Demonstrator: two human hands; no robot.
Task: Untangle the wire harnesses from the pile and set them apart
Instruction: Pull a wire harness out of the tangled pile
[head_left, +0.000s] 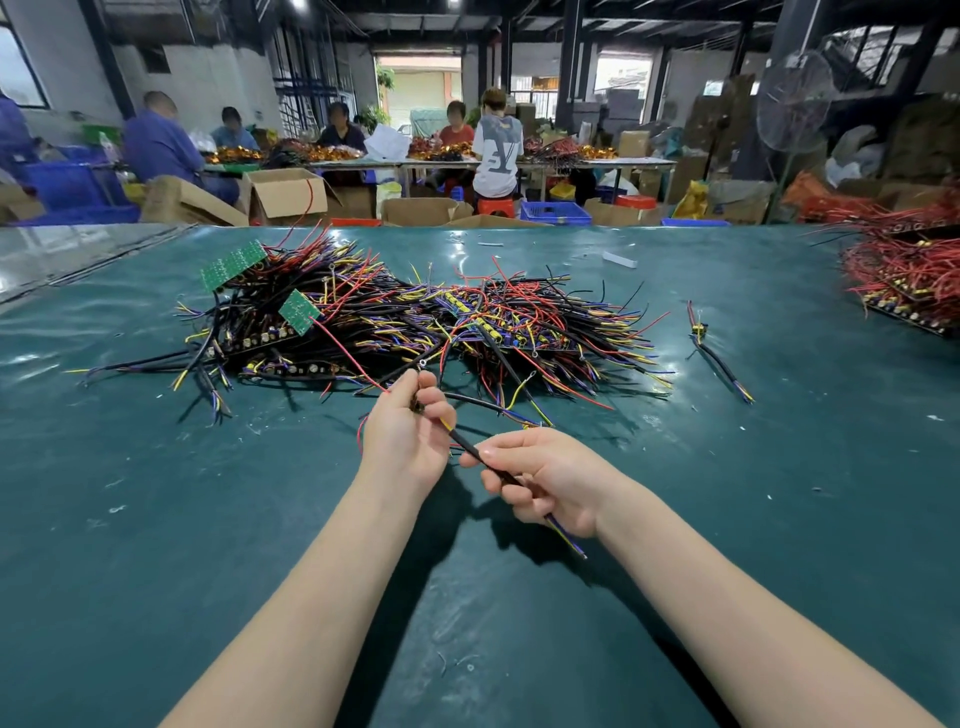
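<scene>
Being gripped by left hand (410, 436) and right hand (545, 478), a harness (470, 449) is held; the pile (415, 312) could be dragged along if snagged.

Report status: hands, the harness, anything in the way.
Left hand gripping one end of black-sheathed wire harness, right hand the other. Its red wire leads into the pile. Separate harness lies far right.

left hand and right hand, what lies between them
In the head view, a short stretch of black-sheathed wire harness spans from the left hand to the right hand.
</scene>
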